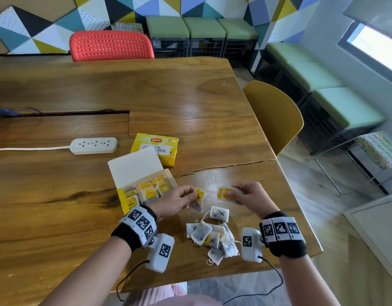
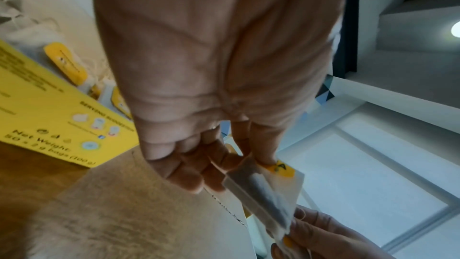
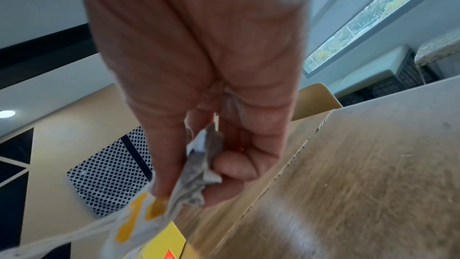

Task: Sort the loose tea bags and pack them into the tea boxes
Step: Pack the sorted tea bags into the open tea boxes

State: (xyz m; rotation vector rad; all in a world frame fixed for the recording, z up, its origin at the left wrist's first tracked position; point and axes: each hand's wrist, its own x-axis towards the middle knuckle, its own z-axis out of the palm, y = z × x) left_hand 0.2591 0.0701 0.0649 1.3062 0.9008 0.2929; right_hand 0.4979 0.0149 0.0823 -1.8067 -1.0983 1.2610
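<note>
The left hand (image 1: 176, 200) pinches one yellow-tagged tea bag (image 1: 199, 198) between thumb and fingertips; the right hand (image 1: 250, 198) grips a small bunch of yellow-tagged bags (image 1: 225, 193), fingers curled round them. Both are held just above the table (image 1: 190, 96). The open box (image 1: 144, 186), already holding similar bags, sits just left of the left-hand pinch. Judging by that, slide the single bag in upright, tag up, then feed the bunch across. The pile of X-marked bags (image 1: 212, 237) lies below both grips, probably for the closed box (image 1: 156, 149).

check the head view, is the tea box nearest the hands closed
No, the open tea box beside the left hand has its white lid flipped up and rows of yellow-tagged tea bags showing inside.
</note>
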